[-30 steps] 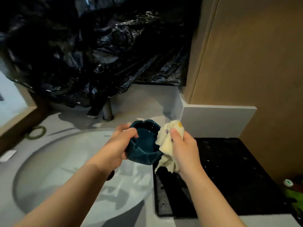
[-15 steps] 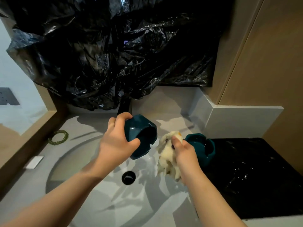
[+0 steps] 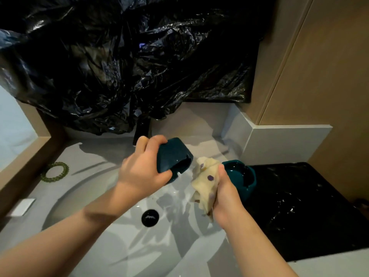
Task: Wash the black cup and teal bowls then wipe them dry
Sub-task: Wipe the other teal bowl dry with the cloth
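While left fingers [image 3: 154, 141] grip a glossy, notched teal bowl [image 3: 172, 156], right fingers [image 3: 221, 172] clutch crumpled spotted cloth [image 3: 205, 185]

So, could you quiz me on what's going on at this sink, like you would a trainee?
1. True or false: the left hand holds a teal bowl over the sink.
2. What does the right hand grip? A a sponge, B a cloth, C a black cup.
3. How many teal bowls are in view?
Key: 1 true; 2 B; 3 two.
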